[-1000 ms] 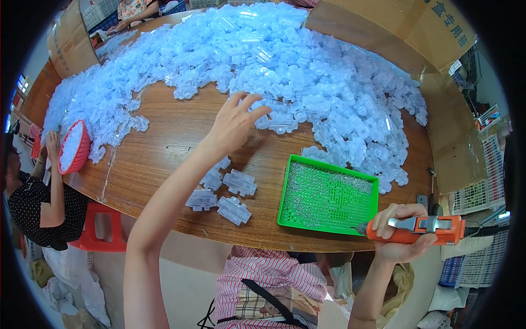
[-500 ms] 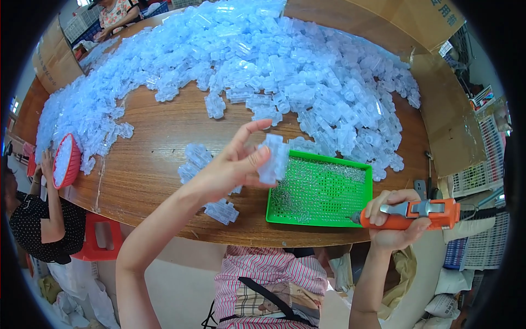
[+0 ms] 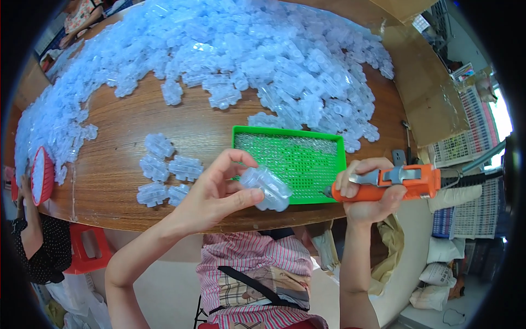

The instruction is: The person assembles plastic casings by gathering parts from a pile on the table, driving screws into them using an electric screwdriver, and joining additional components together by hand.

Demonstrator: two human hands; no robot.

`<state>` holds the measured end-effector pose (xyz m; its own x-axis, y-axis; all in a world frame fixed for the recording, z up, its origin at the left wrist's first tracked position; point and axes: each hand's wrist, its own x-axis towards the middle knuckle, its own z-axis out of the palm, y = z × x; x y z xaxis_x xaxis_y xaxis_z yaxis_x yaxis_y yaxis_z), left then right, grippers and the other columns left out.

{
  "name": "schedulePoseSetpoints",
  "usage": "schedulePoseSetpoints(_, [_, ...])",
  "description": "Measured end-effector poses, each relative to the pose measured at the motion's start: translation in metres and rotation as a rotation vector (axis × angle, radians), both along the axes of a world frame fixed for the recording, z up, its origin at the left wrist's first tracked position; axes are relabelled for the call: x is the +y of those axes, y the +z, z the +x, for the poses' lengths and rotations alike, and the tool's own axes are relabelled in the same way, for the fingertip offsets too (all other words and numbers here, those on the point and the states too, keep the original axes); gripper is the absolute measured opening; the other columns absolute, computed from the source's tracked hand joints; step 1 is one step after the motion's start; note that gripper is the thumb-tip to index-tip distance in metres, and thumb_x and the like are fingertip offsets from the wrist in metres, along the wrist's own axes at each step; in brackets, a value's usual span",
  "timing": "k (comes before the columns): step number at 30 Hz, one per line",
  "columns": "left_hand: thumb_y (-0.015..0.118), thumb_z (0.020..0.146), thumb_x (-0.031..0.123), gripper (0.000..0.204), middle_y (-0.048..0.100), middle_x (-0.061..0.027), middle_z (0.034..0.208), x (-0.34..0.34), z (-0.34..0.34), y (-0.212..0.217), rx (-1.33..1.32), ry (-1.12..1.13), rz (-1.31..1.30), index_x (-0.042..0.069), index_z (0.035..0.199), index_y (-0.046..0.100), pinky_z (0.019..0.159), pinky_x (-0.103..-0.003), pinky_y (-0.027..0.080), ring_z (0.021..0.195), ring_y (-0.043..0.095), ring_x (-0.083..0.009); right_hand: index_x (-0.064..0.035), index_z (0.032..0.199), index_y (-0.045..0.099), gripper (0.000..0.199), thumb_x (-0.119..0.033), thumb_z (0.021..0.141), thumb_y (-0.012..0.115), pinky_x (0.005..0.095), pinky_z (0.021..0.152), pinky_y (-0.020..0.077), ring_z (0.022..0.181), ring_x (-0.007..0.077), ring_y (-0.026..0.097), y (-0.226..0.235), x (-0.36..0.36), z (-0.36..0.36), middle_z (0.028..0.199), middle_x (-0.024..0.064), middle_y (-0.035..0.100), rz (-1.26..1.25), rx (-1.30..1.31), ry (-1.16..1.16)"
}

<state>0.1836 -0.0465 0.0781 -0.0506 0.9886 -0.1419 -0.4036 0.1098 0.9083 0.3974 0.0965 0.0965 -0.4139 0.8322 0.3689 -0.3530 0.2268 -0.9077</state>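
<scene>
Between the thumb and fingers of my left hand point(image 3: 211, 197) is a clear plastic housing point(image 3: 269, 189), tilted, over the near left corner of a green tray point(image 3: 341, 163). Small silvery screws point(image 3: 263, 143) are spread in that perforated tray. My right hand point(image 3: 364, 200) is wrapped round an orange power screwdriver point(image 3: 421, 182) with a metal lever, its tip pointing left beside the tray's right edge. Left of my left hand, several more clear housings point(image 3: 185, 168) lie in a small group on the brown table point(image 3: 118, 178).
A large heap of clear plastic housings point(image 3: 230, 46) covers the far side of the table. Cardboard point(image 3: 433, 98) walls the right side. At the left are a red basket point(image 3: 48, 178), a co-worker's arm point(image 3: 32, 222) and a red stool point(image 3: 90, 249). A dark hose point(image 3: 476, 180) trails from the screwdriver.
My left hand has lowered the housing toward me and turned it from upright to tilted. The whole view has shifted, with the table sliding left. The right hand still grips the screwdriver.
</scene>
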Motion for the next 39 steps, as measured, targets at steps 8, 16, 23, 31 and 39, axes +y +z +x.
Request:
schedulePoseSetpoints(8, [0.081,0.059,0.008,0.059,0.056,-0.006,0.09,-0.016,0.025,0.0,1.317,0.065,0.467,0.009,0.116,0.063,0.066,-0.033,0.05,0.077,0.059,-0.0229,-0.0028,0.091,0.051,0.073,-0.075,0.082,0.044,0.0283,0.044,0.0357,0.045,0.0133,0.043,-0.011,0.01,-0.005,0.057,0.0062,0.048,0.038,-0.001,-0.024])
schedulePoseSetpoints(16, [0.076,0.068,0.022,0.055,0.055,-0.0065,0.111,0.002,0.069,-0.037,1.465,0.049,0.54,0.015,0.12,0.062,0.071,-0.034,0.046,0.087,0.056,-0.0212,-0.0018,0.089,0.052,0.069,-0.07,0.085,0.045,0.0291,0.046,0.0386,0.046,0.0137,0.045,-0.035,0.018,-0.017,0.057,0.0059,0.05,0.071,-0.014,-0.062])
schedulePoseSetpoints(23, [0.069,0.075,0.037,0.05,0.054,-0.0042,0.106,0.01,0.077,-0.048,1.499,0.109,0.484,0.019,0.121,0.062,0.086,-0.041,0.04,0.099,0.051,-0.0223,-0.0019,0.089,0.054,0.069,-0.07,0.084,0.047,0.0302,0.046,0.0387,0.045,0.0147,0.045,-0.041,0.025,-0.019,0.055,0.0061,0.05,0.067,-0.02,-0.097])
schedulePoseSetpoints(31, [0.065,0.082,0.038,0.062,0.054,-0.0086,0.104,0.009,0.077,-0.049,1.565,-0.007,0.441,0.013,0.135,0.048,0.088,-0.042,0.038,0.095,0.052,-0.0228,-0.0023,0.087,0.051,0.068,-0.07,0.084,0.046,0.029,0.046,0.0382,0.047,0.0148,0.046,-0.043,0.025,-0.018,0.056,0.0076,0.049,0.036,-0.01,-0.042])
schedulePoseSetpoints(39, [0.082,0.067,0.029,0.085,0.062,-0.0073,0.103,0.004,0.072,-0.053,1.197,0.154,0.323,0.003,0.135,0.038,0.083,-0.038,0.042,0.092,0.059,-0.0255,-0.0029,0.091,0.054,0.074,-0.076,0.082,0.043,0.0294,0.048,0.0375,0.051,0.0148,0.048,-0.03,0.017,-0.01,0.06,0.0062,0.052,0.004,0.02,-0.022])
